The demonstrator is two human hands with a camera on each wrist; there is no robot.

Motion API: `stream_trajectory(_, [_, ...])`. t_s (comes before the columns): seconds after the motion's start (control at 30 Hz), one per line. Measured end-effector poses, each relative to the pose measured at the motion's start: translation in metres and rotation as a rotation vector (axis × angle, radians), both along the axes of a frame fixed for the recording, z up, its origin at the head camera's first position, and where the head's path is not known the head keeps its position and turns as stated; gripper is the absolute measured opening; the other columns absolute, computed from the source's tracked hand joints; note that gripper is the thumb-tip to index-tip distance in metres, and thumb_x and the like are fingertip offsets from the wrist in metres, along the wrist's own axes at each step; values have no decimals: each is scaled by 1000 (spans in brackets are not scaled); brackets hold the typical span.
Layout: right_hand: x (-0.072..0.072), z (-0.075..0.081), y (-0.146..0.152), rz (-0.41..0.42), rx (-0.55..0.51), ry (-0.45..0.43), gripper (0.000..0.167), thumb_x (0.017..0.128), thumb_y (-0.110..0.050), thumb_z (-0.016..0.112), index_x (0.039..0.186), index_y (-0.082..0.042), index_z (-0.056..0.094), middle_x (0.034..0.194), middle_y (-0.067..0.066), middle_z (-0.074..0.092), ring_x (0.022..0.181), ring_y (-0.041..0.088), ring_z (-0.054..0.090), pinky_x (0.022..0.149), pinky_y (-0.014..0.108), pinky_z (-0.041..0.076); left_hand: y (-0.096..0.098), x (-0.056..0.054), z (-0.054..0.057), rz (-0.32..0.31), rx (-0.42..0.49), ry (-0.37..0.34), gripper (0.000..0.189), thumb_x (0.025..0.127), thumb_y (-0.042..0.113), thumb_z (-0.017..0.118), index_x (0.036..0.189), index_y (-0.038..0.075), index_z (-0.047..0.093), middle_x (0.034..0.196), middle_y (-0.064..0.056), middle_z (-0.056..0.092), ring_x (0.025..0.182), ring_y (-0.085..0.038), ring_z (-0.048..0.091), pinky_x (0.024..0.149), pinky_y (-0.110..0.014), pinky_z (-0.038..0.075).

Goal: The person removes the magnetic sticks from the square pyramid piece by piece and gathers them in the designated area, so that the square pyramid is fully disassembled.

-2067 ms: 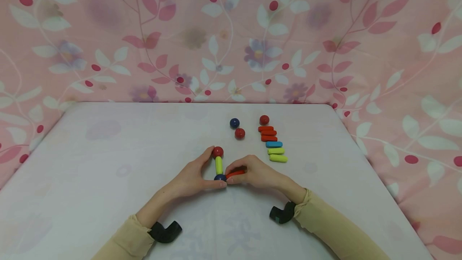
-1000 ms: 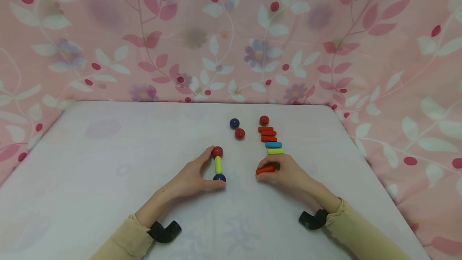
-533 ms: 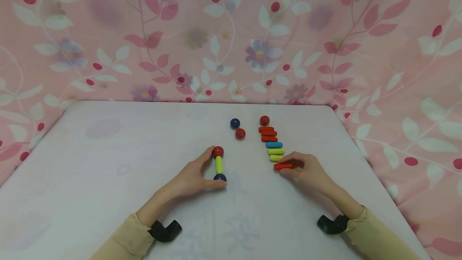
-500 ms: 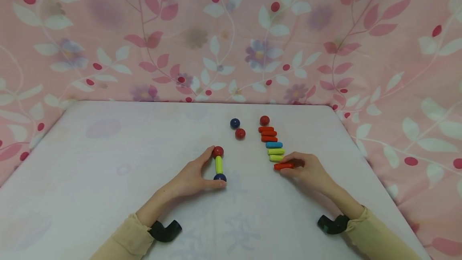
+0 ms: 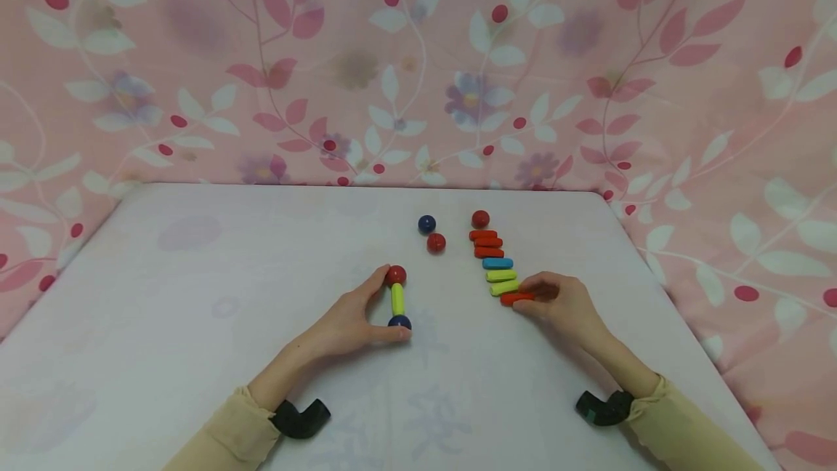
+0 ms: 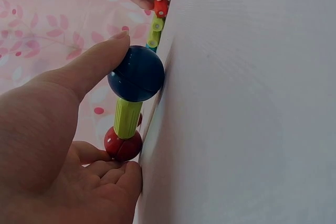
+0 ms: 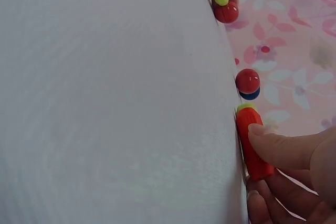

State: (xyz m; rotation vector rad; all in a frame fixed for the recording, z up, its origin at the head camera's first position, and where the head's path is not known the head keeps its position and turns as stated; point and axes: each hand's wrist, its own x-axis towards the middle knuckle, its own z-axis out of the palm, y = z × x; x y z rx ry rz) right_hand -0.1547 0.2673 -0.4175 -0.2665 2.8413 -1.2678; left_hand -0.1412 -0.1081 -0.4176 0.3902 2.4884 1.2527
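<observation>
My left hand [image 5: 346,324] holds a joined piece between thumb and fingers: a red ball [image 5: 396,275], a yellow-green rod [image 5: 397,300] and a dark blue ball [image 5: 399,322] in one line. In the left wrist view the thumb presses the blue ball [image 6: 136,73] while fingertips touch the red ball [image 6: 123,144]. My right hand [image 5: 565,305] pinches a short red rod [image 5: 513,299] at the near end of a column of rods. In the right wrist view the thumb lies across this red rod [image 7: 253,148], close against a yellow-green rod.
The column holds two yellow-green rods [image 5: 500,276], a blue rod [image 5: 498,264] and several red rods [image 5: 486,243], with a red ball [image 5: 480,219] at its far end. Left of it lie a dark blue ball [image 5: 427,224] and another red ball [image 5: 436,243]. A floral curtain [image 5: 418,64] hangs behind the white table [image 5: 196,260].
My right hand has carried the red rod from beside the joined piece rightward to the column's near end, against the last yellow-green rod, which now tilts slightly. My left hand has stayed put.
</observation>
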Motion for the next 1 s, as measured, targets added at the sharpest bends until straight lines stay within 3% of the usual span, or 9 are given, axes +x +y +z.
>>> stream_trajectory(0.27, [-1, 3, 0, -26, 11, -18, 33, 82, -22, 83, 110, -8, 72, 105, 9, 72, 91, 22, 63, 74, 16, 54, 1, 1, 2, 10, -11, -5, 113, 75, 54, 83, 161, 18, 18, 166, -3, 24, 153, -25, 24, 118, -49, 31])
stream_trajectory(0.73, [-3, 6, 1, -42, -21, -34, 34, 84, -23, 82, 113, -9, 71, 112, 8, 71, 108, 28, 63, 83, 14, 51, 1, 1, 2, 8, -11, -5, 113, 75, 54, 83, 161, 19, 18, 166, -4, 24, 153, -25, 24, 118, -50, 31])
stream_trajectory(0.9, [-7, 13, -3, -52, -52, -4, 32, 86, -27, 80, 112, -10, 71, 112, 7, 71, 108, 26, 62, 80, 20, 54, 1, 1, 2, 11, -10, -9, 113, 75, 54, 83, 161, 20, 19, 166, -4, 25, 153, -25, 23, 118, -51, 31])
stream_trajectory(1.0, [-12, 18, -14, -41, -63, 32, 31, 87, -27, 79, 112, -9, 71, 111, 8, 72, 108, 27, 61, 85, 29, 54, 1, 1, 1, 11, -10, -8, 113, 75, 54, 83, 161, 19, 19, 165, -4, 25, 153, -25, 24, 118, -51, 31])
